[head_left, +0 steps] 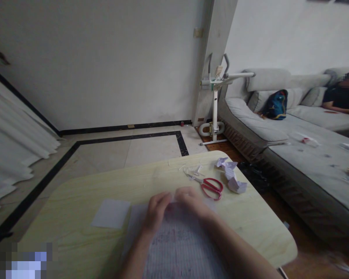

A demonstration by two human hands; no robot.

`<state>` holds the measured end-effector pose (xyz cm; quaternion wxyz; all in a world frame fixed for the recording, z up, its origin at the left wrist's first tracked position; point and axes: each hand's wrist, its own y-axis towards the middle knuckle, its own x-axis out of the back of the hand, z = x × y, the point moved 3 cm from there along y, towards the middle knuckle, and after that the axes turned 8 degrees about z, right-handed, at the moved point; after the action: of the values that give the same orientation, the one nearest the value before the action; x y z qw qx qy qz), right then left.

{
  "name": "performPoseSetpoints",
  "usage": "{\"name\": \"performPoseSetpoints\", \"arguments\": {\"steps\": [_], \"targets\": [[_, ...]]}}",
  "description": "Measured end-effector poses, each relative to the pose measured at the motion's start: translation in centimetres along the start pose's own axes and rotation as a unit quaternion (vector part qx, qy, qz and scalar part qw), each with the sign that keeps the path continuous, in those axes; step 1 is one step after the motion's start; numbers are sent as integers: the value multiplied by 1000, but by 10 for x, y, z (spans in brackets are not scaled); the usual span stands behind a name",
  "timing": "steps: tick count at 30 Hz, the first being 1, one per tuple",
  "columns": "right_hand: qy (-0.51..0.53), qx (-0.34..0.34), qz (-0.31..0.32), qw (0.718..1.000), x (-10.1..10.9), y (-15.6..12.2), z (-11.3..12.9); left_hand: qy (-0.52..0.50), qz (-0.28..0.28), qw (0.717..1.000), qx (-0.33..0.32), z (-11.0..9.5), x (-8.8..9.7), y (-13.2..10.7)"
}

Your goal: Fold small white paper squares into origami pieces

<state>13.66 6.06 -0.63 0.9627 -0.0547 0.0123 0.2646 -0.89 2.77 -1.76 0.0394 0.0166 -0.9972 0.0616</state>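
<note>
Between your two hands, over the upper part of the lined paper, a pale bit (pixel 173 198) shows, small and blurred; it looks like paper. If so, expect it to be nearly weightless, soft and easily creased or torn, so a light fingertip pinch at its edges suits it better than a squeeze across the middle. Your left hand (pixel 157 207) and right hand (pixel 192 199) face each other, fingers curled inward and fingertips close together; blur hides whether either has truly closed on the bit, so you cannot tell from here.

Beneath your hands, the lined paper (pixel 182 240) lies flat on the tabletop (pixel 258 221), covered in writing. It should be thin and limp, liable to slide under your forearms; lift it by a free edge or corner.

To its left lies a blank white sheet (pixel 111 214), best taken by a corner. Past your right hand are red-handled scissors (pixel 205 182), rigid and surely heavier than paper, with handles toward you. Beyond them sit pale scraps (pixel 197 170), and to the right, folded paper pieces (pixel 236 185) that would crush easily.
</note>
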Motion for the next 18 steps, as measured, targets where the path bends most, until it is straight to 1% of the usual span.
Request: {"name": "performPoseSetpoints", "arguments": {"steps": [2, 3, 5, 6, 8, 11, 13, 15, 18], "targets": [[7, -10, -19, 1000, 1, -1, 0, 1, -28, 999, 17, 3, 3, 0], [9, -16, -16, 1000, 0, 0, 0, 4, -43, 999, 19, 4, 4, 0], [12, -22, 11, 1000, -1, 1, 0, 11, -71, 997, 7, 3, 7, 0], [12, -24, 28, 999, -2, 1, 0, 17, -75, 997, -2, 1, 7, 0], [9, -26, 48, 998, -4, 2, -1, 22, -59, 998, -19, -4, 5, 1], [13, -25, 43, 999, -4, 3, -1, 14, -4, 999, -29, -13, 0, 1], [23, -11, 58, 998, -4, 2, 1, 2, 7, 1000, -27, -16, -1, 1], [14, -10, 40, 999, -2, 2, 2, 1, 22, 999, -30, -15, -2, 1], [-16, -26, 11, 999, 1, 2, 5, 13, 35, 999, -35, -7, -1, 2]]}}
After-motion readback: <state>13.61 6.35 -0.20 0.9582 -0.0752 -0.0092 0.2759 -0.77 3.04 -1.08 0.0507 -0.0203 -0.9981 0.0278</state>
